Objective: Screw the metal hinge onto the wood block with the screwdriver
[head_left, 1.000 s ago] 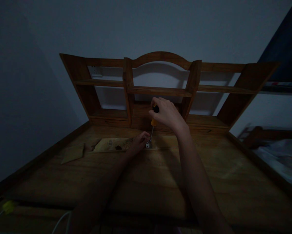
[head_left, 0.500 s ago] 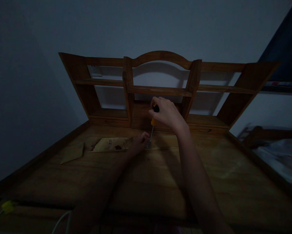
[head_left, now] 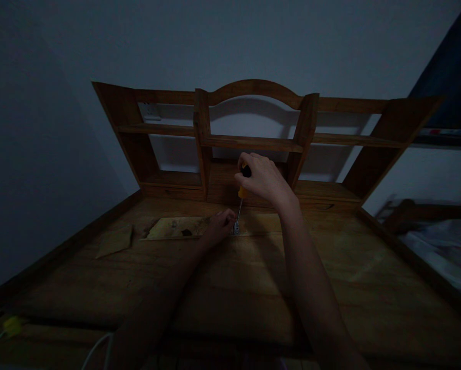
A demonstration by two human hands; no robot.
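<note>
My right hand (head_left: 263, 177) is closed around the yellow-and-black handle of a screwdriver (head_left: 242, 192). Its shaft slants down and slightly left, with the tip at a small silver metal fitting (head_left: 236, 227). This fitting, which looks like a hinge, rests on a pale wooden board (head_left: 259, 224) lying across the desk. From the left, my left hand (head_left: 221, 226) reaches to the fitting with curled fingers that pinch its left side. Those fingers partly hide the fitting. Dark stains and a hole (head_left: 186, 233) mark the board's left part.
A wooden desktop (head_left: 230, 288) lies under both arms. Behind it rises a wooden shelf unit (head_left: 253, 142) against the wall. A flat wood offcut (head_left: 115, 241) lies at left. At lower left are a yellow object (head_left: 12, 326) and a white cable (head_left: 96, 350).
The metal fitting has turned or shifted slightly under the screwdriver tip. Both hands stay in nearly the same place, still gripping.
</note>
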